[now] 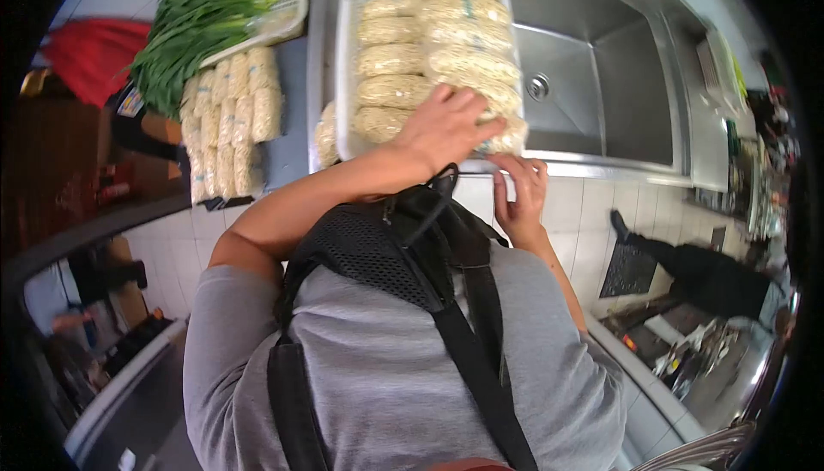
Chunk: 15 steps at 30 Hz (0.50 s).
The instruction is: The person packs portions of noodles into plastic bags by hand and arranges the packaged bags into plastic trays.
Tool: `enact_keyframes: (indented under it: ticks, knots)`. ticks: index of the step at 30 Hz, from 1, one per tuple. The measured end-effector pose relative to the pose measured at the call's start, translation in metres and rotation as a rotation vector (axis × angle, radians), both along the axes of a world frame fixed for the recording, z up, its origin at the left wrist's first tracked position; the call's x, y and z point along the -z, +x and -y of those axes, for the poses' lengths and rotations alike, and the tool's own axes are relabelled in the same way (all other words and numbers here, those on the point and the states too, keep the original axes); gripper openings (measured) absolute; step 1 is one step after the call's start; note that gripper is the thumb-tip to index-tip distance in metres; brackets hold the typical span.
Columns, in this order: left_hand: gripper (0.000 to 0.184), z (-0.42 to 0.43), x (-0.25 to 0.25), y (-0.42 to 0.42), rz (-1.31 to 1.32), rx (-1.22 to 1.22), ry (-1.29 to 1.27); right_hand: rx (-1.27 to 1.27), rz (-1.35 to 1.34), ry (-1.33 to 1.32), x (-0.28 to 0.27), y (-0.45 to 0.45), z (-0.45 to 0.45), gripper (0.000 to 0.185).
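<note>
The left hand [436,130] lies palm down on plastic-wrapped noodle bundles [470,66], its fingers slightly bent and its thumb spread away over the near right corner of a white plastic crate [346,67]. The right hand [524,198] is just beside that corner, half curled, with a gap between thumb and fingers; whether its fingertips touch the crate, I cannot tell. A stainless steel sink [562,102] is right of the crate.

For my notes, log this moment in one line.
left hand: on pale wrapped cylindrical packs | right hand: near white plastic tray | steel sink: beside tray
</note>
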<state>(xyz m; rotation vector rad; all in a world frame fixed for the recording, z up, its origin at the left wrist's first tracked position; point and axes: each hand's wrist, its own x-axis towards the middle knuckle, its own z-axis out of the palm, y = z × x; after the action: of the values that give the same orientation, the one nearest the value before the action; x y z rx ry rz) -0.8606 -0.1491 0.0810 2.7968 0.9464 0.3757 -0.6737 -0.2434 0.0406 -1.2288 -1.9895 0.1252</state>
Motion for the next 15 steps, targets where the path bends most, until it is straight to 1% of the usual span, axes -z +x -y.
enact_keyframes:
  ticks: [2, 3, 5, 6, 7, 9, 10, 12, 14, 15]
  knots:
    - [0.049, 0.0, 0.006, -0.008, 0.089, 0.0, -0.034, 0.051, 0.087, -0.033, -0.017, -0.013, -0.005, 0.031]
    - [0.049, -0.001, -0.004, -0.018, 0.097, 0.02, -0.168, 0.066, 0.102, -0.083, -0.024, -0.016, -0.005, 0.028]
    - [0.049, -0.007, 0.007, -0.046, 0.437, 0.102, -0.39, 0.104, 0.121, -0.144, -0.027, -0.017, -0.01, 0.023]
    - [0.049, -0.012, 0.011, -0.062, 0.611, 0.155, -0.495, 0.111, 0.134, -0.106, -0.025, -0.019, -0.014, 0.026]
    - [0.041, -0.016, 0.009, -0.083, 0.739, 0.061, -0.499, 0.117, 0.136, -0.13, -0.027, -0.021, -0.016, 0.026]
    - [0.035, -0.019, 0.014, -0.137, 0.744, -0.404, -0.371, 0.126, 0.136, -0.15, -0.027, -0.022, -0.017, 0.027]
    - [0.031, -0.024, 0.026, -0.171, 0.765, -0.617, -0.406, 0.129, 0.136, -0.145, -0.024, -0.02, -0.017, 0.027]
    - [0.038, -0.028, 0.074, -0.232, 0.721, -0.963, -0.285, 0.145, 0.129, -0.144, -0.022, -0.021, -0.017, 0.027]
    - [0.061, -0.031, 0.139, -0.277, 0.174, -1.234, -0.114, 0.166, 0.114, -0.148, -0.022, -0.023, -0.016, 0.027]
    - [0.068, -0.029, 0.15, -0.274, 0.062, -1.257, -0.095, 0.173, 0.115, -0.135, -0.021, -0.024, -0.016, 0.027]
